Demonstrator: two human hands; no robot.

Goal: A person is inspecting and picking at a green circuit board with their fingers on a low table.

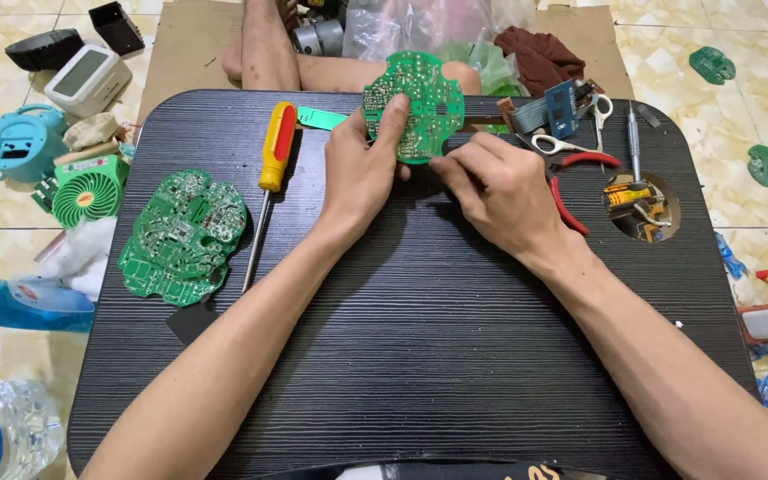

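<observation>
My left hand holds a round green circuit board upright above the far middle of a black lap table, thumb across its face. My right hand pinches the board's lower right edge with its fingertips. A second, larger green circuit board lies flat on the table's left side. A yellow and red screwdriver lies between that board and my left hand.
Scissors, red-handled pliers, a grey screwdriver and a ribbon cable with a blue module sit at the table's right rear. A small green fan, a blue device and a plastic bottle lie on the tiled floor at left.
</observation>
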